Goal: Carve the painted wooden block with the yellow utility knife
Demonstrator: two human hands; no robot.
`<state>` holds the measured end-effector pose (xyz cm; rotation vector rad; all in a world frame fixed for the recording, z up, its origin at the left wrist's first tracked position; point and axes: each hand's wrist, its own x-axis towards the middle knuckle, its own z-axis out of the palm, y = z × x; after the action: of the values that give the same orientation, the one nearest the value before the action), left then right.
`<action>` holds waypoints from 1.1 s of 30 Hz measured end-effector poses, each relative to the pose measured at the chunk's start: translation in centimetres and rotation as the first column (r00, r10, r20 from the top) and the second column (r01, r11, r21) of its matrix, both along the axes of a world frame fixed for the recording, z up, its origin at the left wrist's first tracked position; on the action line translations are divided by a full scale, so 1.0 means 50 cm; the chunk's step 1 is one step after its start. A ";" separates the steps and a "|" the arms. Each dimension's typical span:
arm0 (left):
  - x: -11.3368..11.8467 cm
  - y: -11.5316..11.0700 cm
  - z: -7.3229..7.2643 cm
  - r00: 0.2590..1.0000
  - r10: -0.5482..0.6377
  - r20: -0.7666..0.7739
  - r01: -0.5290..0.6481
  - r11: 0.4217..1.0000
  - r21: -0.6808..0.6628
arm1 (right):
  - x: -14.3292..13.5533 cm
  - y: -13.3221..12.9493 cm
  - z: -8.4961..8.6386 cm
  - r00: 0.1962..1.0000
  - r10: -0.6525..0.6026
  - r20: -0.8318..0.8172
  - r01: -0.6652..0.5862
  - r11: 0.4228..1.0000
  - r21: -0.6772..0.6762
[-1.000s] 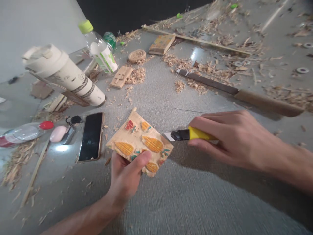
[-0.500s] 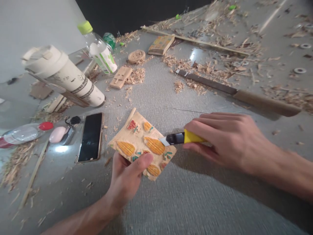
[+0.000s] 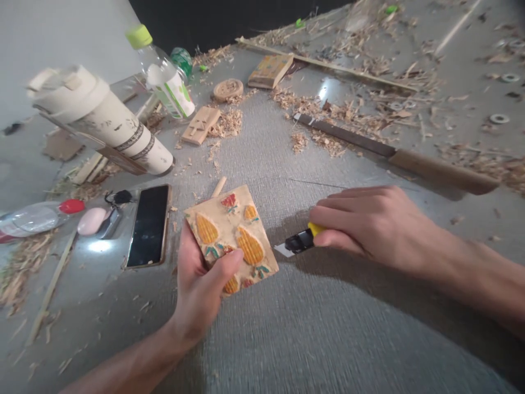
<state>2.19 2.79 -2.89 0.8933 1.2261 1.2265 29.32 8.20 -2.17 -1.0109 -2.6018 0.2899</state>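
My left hand [image 3: 205,279] grips a carved wooden block [image 3: 223,219] by its near left side, thumb lying across the painted top. Raised yellow-orange fruit shapes, small red ones and green leaves cover that face. In my right hand [image 3: 365,219] is a yellow and black utility knife [image 3: 301,241], its blade out and pointing left. The blade tip is close beside the block's right edge; whether it touches I cannot tell. Behind the block, a thin wooden stick [image 3: 219,187] pokes out.
A phone [image 3: 148,227], a tilted tumbler [image 3: 110,123] and plastic bottles [image 3: 170,93] stand or lie to the left. Farther back are a carved tile [image 3: 200,126], a round carved disc [image 3: 228,90], another painted block [image 3: 270,71] and a long wooden-handled blade [image 3: 348,134]. Shavings litter the table.
My left hand has turned the block and shifted it slightly left. The knife's blade has come off the yellow fruit shape and dropped lower, to the block's right edge.
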 end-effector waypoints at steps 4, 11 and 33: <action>-0.001 -0.002 -0.005 0.999 -0.025 -0.026 0.024 0.999 -0.031 | -0.011 -0.002 -0.002 1.000 0.004 0.003 -0.004 0.995 0.101; 0.001 0.001 -0.004 0.999 -0.041 -0.015 0.040 0.998 -0.057 | -0.018 -0.005 0.000 0.997 -0.038 0.066 0.029 0.992 0.123; -0.001 -0.029 0.051 1.000 -0.017 0.002 0.017 0.989 -0.147 | 0.029 0.020 0.025 0.926 -0.372 -0.057 0.366 0.853 0.372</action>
<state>2.13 1.34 -0.33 0.7930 1.2885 1.1068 30.80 9.19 -0.92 -1.3297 -2.2785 -0.3073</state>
